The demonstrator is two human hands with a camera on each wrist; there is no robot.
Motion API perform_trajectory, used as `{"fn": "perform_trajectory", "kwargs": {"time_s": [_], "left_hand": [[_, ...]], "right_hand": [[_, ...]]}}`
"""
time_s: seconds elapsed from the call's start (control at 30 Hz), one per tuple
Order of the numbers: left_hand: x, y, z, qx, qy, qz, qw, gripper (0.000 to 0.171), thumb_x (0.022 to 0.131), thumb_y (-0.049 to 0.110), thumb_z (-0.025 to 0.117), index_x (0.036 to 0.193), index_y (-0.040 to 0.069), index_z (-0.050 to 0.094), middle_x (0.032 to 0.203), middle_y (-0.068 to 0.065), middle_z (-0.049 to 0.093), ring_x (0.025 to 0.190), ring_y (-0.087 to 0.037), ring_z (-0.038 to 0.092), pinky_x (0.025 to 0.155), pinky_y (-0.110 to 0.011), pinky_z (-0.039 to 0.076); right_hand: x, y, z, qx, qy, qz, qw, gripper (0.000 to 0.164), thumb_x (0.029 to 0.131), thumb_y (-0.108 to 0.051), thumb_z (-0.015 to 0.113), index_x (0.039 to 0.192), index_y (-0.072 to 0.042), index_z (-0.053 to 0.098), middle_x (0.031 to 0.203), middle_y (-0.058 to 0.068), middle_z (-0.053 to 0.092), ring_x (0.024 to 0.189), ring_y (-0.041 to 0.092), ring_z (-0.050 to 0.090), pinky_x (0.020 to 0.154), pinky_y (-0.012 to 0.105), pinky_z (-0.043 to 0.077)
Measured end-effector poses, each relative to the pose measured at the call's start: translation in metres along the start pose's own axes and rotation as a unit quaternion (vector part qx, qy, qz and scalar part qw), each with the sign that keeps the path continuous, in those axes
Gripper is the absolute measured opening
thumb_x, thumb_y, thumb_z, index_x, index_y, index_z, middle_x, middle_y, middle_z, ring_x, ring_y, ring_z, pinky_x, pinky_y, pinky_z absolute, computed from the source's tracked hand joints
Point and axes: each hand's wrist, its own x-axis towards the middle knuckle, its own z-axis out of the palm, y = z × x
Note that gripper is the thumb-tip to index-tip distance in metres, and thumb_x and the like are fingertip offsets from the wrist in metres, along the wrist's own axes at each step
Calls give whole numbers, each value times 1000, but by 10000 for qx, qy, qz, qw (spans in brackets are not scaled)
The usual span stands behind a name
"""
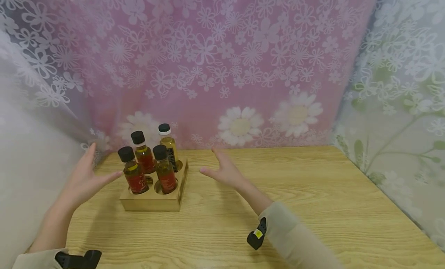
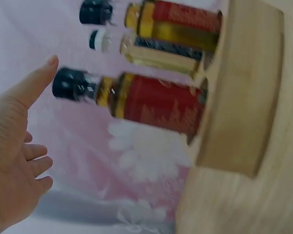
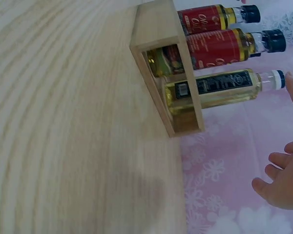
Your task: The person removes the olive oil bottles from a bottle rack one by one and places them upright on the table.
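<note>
A wooden rack (image 1: 151, 204) on the table's left side holds small bottles upright in round holes. Three have red labels and black caps: a front-left bottle (image 1: 137, 181), a front-right bottle (image 1: 167, 180) and a back-left bottle (image 1: 145, 161). "Olive Oil" is legible on a red label in the right wrist view. At the back right, a pale yellow oil bottle (image 1: 168, 144) has a dark label and a black-and-white cap. My left hand (image 1: 83, 184) hovers left of the rack, thumb and fingers spread, holding nothing. Right of it, my right hand (image 1: 226, 171) is raised, likewise spread and without anything in it.
The wood-grain table (image 1: 278, 199) stretches right from the rack. Behind it hangs a pink floral curtain (image 1: 194, 68). Pale curtains close in the left and right sides, the left one near my left hand. Both sleeved wrists carry small black cameras.
</note>
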Motion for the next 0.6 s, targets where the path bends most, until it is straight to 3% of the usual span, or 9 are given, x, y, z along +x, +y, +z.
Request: {"fn": "perform_trajectory", "kwargs": {"time_s": [0.33,0.6], "left_hand": [[-6,-42,19,-20,-804,-522,9954,111,84,47,64,143,-7,-13,145,-37,-5,126,-60,6,92,-72,17],[-7,-61,41,-43,-1347,-530,9895,108,84,43,65,141,-13,-8,141,-42,7,121,-62,17,92,-70,23]], "right_hand": [[4,-3,38,627,-330,324,9970,82,85,-38,66,148,-8,23,148,9,31,135,28,26,106,47,28],[8,-3,65,846,-649,499,9930,82,85,-39,66,147,-6,24,145,10,35,132,28,34,103,45,32]]}}
